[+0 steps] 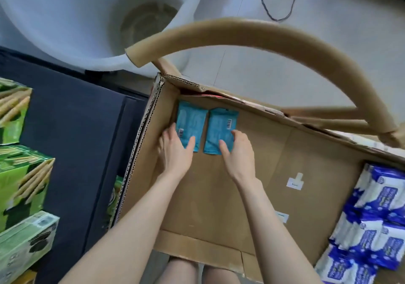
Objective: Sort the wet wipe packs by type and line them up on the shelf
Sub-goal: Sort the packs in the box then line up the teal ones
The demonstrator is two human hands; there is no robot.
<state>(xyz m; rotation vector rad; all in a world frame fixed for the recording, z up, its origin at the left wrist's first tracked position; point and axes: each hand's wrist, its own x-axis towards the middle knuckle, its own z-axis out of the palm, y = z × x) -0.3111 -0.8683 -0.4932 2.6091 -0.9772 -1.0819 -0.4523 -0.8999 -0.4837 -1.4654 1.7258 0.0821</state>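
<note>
Two teal wet wipe packs lie flat, side by side, in the far left corner of an open cardboard box (pixel 285 152). My left hand (pixel 175 150) grips the near end of the left teal pack (pixel 190 119), thumb on top. My right hand (pixel 237 150) grips the near end of the right teal pack (pixel 220 128), fingers curled over its edge. Several blue-and-white wet wipe packs (pixel 377 229) are stacked at the right end of the box.
The box rests on a wooden chair with a curved back rail (pixel 263 36). Green snack boxes (pixel 19 174) stand on a dark shelf (pixel 76 130) to the left. A large white tub (pixel 87 20) and a cable (pixel 276 9) lie beyond on the pale floor.
</note>
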